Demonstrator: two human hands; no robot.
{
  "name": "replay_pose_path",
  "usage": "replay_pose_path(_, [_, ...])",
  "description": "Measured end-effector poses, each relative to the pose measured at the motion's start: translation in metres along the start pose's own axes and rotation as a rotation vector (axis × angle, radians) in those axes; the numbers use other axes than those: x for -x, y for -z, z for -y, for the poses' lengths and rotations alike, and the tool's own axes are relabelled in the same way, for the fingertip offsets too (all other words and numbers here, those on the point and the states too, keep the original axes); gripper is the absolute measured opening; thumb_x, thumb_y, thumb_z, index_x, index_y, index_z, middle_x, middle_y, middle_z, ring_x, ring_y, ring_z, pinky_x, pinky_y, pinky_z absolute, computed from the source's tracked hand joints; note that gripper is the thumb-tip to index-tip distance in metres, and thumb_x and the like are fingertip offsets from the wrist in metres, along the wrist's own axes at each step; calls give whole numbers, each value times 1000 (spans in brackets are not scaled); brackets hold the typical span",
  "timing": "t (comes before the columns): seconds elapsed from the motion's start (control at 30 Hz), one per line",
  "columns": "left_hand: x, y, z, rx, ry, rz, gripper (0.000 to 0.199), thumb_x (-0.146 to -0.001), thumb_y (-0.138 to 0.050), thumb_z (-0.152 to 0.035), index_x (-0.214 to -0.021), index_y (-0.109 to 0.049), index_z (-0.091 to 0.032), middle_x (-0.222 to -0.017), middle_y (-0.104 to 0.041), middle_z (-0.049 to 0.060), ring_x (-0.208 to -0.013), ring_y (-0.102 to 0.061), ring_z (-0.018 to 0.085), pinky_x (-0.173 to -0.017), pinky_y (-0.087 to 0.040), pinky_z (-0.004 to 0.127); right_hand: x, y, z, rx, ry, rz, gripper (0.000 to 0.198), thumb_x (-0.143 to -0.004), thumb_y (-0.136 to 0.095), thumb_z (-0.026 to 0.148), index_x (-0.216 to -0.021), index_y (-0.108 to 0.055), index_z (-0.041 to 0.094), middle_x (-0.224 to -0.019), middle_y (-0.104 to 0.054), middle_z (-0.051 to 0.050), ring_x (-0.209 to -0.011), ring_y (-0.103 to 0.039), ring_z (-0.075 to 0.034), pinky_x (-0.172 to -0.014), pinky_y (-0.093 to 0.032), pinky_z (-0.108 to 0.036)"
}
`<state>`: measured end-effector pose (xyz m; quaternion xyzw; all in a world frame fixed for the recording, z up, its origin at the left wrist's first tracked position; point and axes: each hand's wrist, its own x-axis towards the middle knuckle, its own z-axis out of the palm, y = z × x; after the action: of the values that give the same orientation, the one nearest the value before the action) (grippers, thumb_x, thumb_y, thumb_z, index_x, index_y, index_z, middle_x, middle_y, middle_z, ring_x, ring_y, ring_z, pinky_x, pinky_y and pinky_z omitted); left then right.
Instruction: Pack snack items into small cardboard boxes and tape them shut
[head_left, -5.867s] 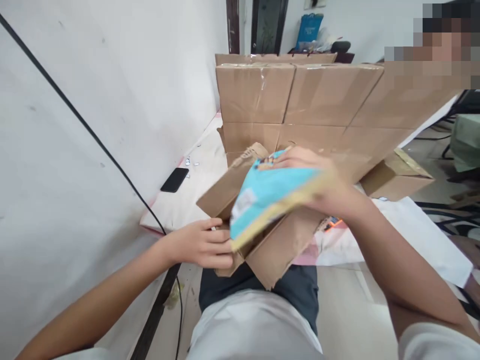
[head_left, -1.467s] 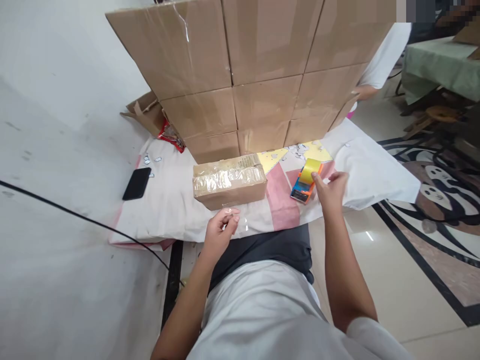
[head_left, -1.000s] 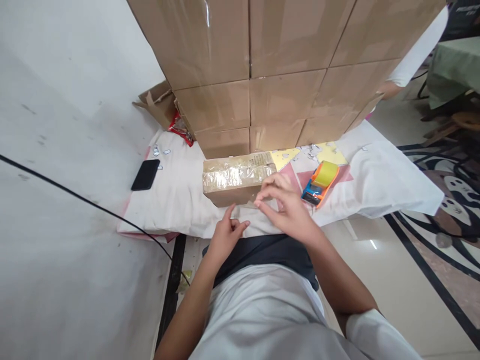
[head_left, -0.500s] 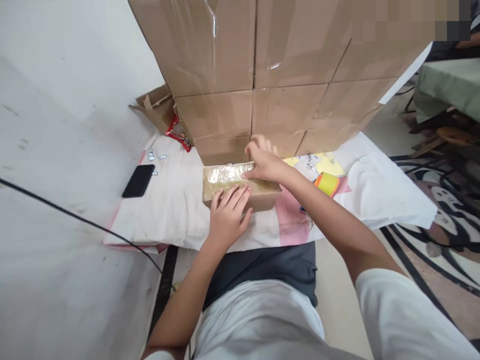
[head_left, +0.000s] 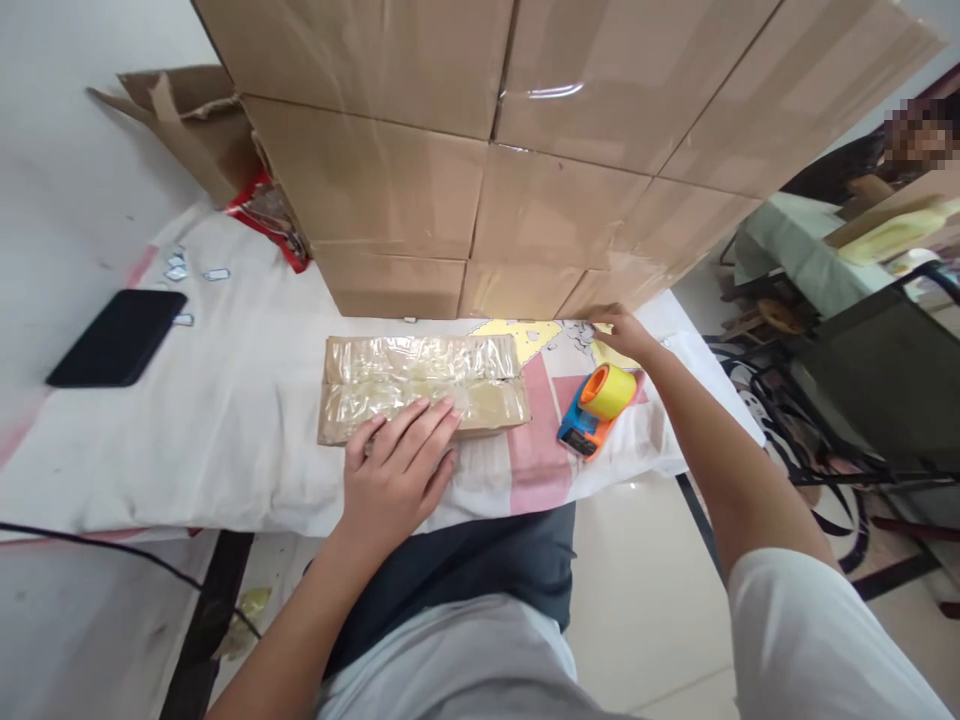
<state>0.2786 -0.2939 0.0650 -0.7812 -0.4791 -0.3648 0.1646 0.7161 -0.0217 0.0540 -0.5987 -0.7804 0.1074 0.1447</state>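
A small cardboard box, its top covered with shiny clear tape, lies on the cloth-covered table. My left hand rests flat on the box's front edge, fingers spread. Off to the right, my right hand is by the lower edge of the stacked cartons, thumb and fingers apart, with nothing visible in it. Below that hand stands a blue and orange tape dispenser carrying a yellow roll of tape.
A black phone and small paper pieces lie at the left. An open carton and a red packet sit beside the stack. At right are a chair and a person.
My right hand has left the box and moved right, toward the cartons' lower right edge. My left hand stays on the box. The view has shifted, bringing the whole tape dispenser into sight.
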Motion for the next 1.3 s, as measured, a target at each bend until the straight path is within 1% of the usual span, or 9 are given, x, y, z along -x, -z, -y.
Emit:
replay_pose_path(0.17, [5,-4,-2,-32,3,-13,52,-92,-69,-27,-143,-60,-24,-136,-72,4,-122,-67,26,-116,-26,40,-5,-11,-5,36,-16,25,34,-74,-72,25,-105,-80,16,-114,-65,-15,-103,-62,-27,-97,-50,-41])
replay_pose_path(0.27, [7,-5,-5,-46,10,-32,52,-92,-69,-28,-143,-60,-25,-134,-73,4,-122,-67,26,-117,-26,40,-6,-12,-9,58,-77,-15,37,-78,-68,24,-112,-79,15,-118,-67,-16,-103,-63,-27,-93,-51,-39])
replay_pose_path(0.43, [10,-6,-7,-54,14,-37,53,-91,-69,-28,-143,-59,-24,-134,-74,4,-122,-67,26,-118,-26,40,-12,-17,-12,86,-222,-75,30,-86,-56,26,-100,-79,13,-79,-72,-12,-81,-63,-26,-82,-51,-39])
replay_pose_path(0.63, [10,-3,-8,-52,4,-33,52,-92,-68,-26,-142,-60,-21,-133,-74,5,-122,-67,26,-117,-26,41,-17,-23,2,99,-218,-97,14,-77,-64,22,-85,-75,18,-75,-69,-8,-72,-60,-23,-73,-49,-36])
replay_pose_path(0.7, [10,-2,-9,-50,6,-35,51,-91,-69,-26,-141,-61,-20,-132,-74,5,-122,-67,26,-117,-26,40,-13,-19,6,111,-201,-131,15,-79,-61,21,-87,-73,17,-82,-71,-11,-76,-62,-24,-74,-49,-36])
replay_pose_path(0.87, [11,-3,-10,-41,15,-43,52,-91,-69,-26,-142,-60,-24,-133,-74,4,-121,-67,26,-116,-26,40,11,-5,3,189,-141,-286,23,-92,-50,27,-103,-68,18,-126,-66,-19,-106,-63,-31,-83,-48,-39])
replay_pose_path(0.93, [12,-4,-10,-30,26,-42,52,-92,-69,-27,-143,-60,-26,-134,-73,4,-121,-68,26,-116,-25,40,21,-2,-2,206,-85,-213,19,-92,-52,27,-99,-68,20,-126,-67,-17,-106,-64,-31,-83,-48,-39])
replay_pose_path(1.07, [12,-8,-8,-24,40,-49,53,-92,-70,-27,-144,-59,-27,-135,-73,4,-122,-68,26,-116,-25,40,32,-2,-10,151,-46,11,9,-86,-61,25,-89,-69,21,-108,-75,-11,-88,-66,-25,-83,-49,-35])
replay_pose_path(1.3, [8,-11,-6,-24,48,-55,54,-92,-70,-29,-144,-58,-26,-135,-73,4,-123,-67,26,-118,-24,41,34,2,-11,13,-136,58,7,-88,-57,21,-84,-62,21,-106,-80,-10,-70,-67,-18,-76,-51,-31])
